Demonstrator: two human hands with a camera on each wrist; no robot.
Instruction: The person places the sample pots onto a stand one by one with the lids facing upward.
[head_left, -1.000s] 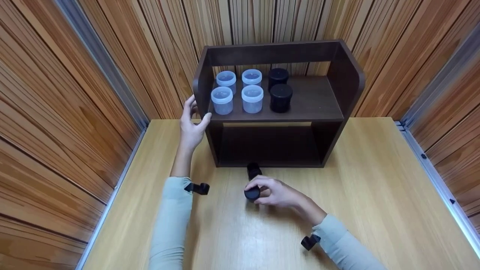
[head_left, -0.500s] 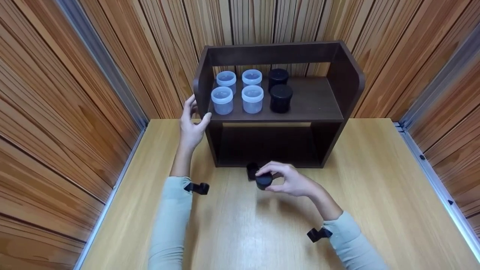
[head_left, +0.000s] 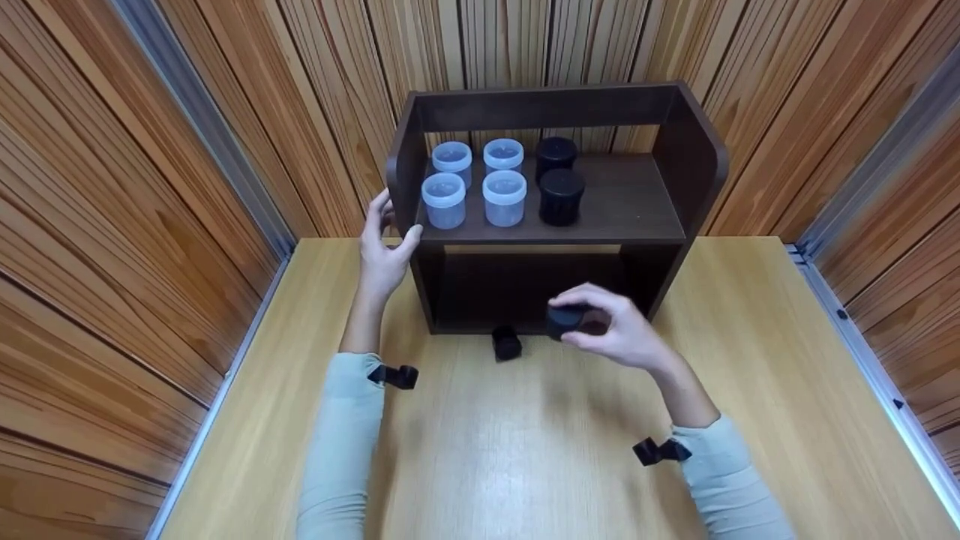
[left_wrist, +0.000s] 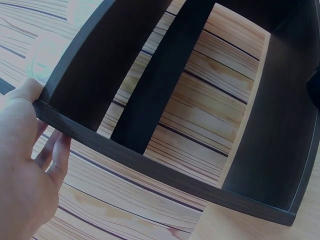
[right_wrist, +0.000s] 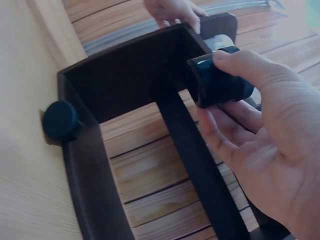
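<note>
My right hand [head_left: 619,330] pinches a small black screw-lid jar [head_left: 564,321] between thumb and fingers. In the head view, jar and hand overlap the lower opening of a dark brown two-tier shelf [head_left: 637,187]. The right wrist view shows the ribbed lid of that jar [right_wrist: 215,80]. With its thumb at the front edge and its fingers around the outside, my left hand [head_left: 385,255] grips the shelf's left side panel [left_wrist: 65,60]. A second black jar [head_left: 507,343] is on the table, right at the shelf's bottom front edge.
On the upper tier stand several translucent jars [head_left: 504,199], with two black jars [head_left: 561,196] to their right. The wooden table [head_left: 465,465] meets wood-patterned walls [head_left: 90,187] and a metal rail [head_left: 862,337] at the right.
My right hand has carried the black jar up and to the right, away from the other black jar near the shelf's base. The left hand has stayed on the side panel.
</note>
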